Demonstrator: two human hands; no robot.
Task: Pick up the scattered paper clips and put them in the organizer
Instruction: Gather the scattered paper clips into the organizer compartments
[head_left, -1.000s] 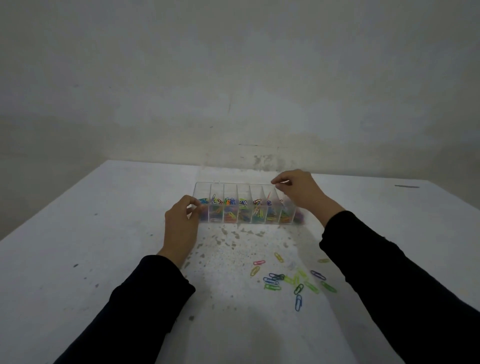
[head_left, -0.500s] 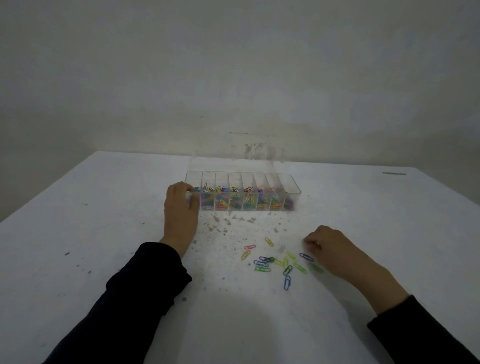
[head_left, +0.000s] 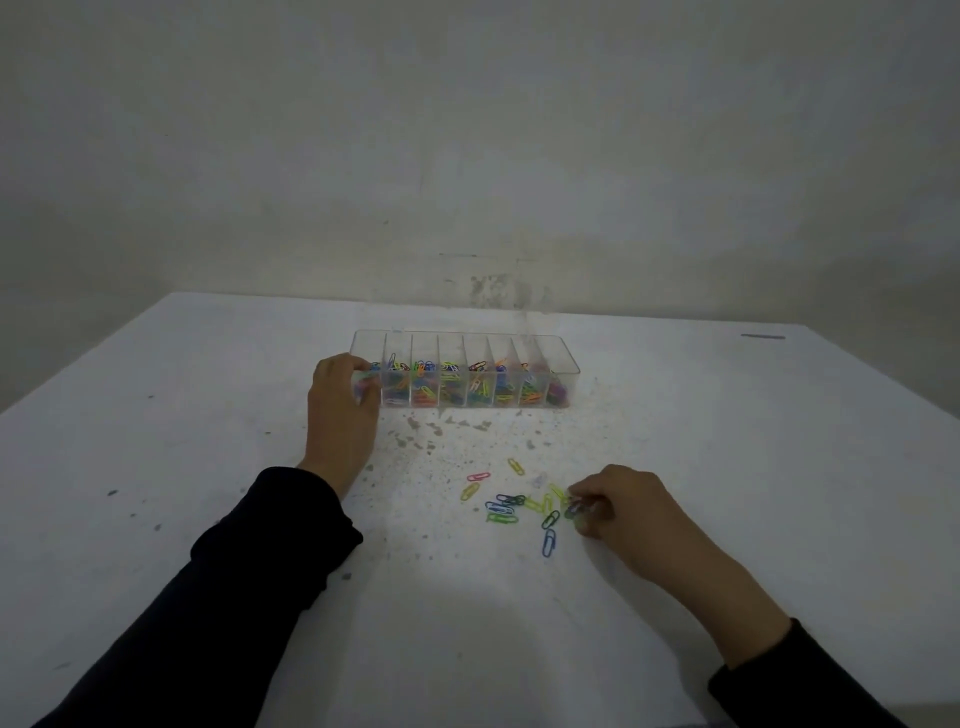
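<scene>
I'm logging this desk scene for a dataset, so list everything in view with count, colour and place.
organizer: one, clear plastic, eight compartments, far centre of the table, mixed-colour clips inside.
loose clips: about a dozen, pink, yellow, green, blue and dark, scattered on the table in front of the organizer.
table: one, white, speckled with grey marks.
wall: pale, behind the table.
left hand: holds the organizer's left end, black sleeve.
right hand: fingers pinch at the right edge of the loose clips, black sleeve.
</scene>
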